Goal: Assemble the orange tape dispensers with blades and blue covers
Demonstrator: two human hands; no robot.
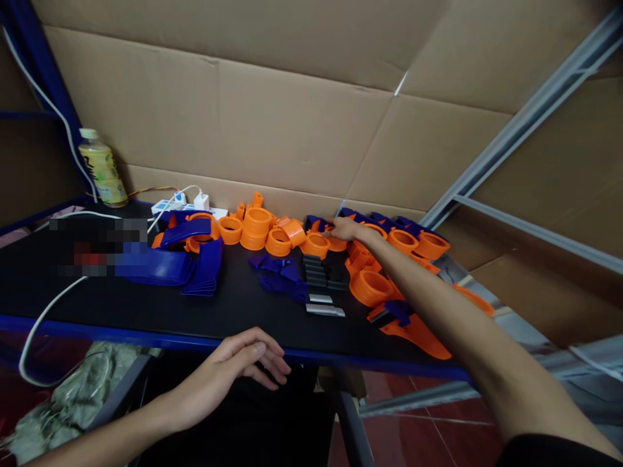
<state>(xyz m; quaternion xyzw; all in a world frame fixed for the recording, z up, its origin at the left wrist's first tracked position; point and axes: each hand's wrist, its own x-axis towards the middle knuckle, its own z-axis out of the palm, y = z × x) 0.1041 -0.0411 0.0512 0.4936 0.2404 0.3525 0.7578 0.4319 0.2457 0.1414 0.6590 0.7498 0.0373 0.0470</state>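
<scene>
Rings of orange plastic [316, 245] lie just under the right hand [346, 228]; whether its fingers pinch one I cannot tell. They look light, stiff and smooth, best pinched across the rim. The left hand [248, 359] rests slack and empty, well back from it.

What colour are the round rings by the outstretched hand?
Orange: the rings beside the right hand show best in the head view.

Orange rings [257, 224] at centre look like smooth plastic with a soft sheen; the blue parts [160, 266] are glossier plastic. The tabletop [233, 314] is matt black. Small bars [325, 310] gleam like metal. Matt brown cardboard [292, 117] fills the upper frame, with rumpled cloth [82, 389] lower left.
</scene>
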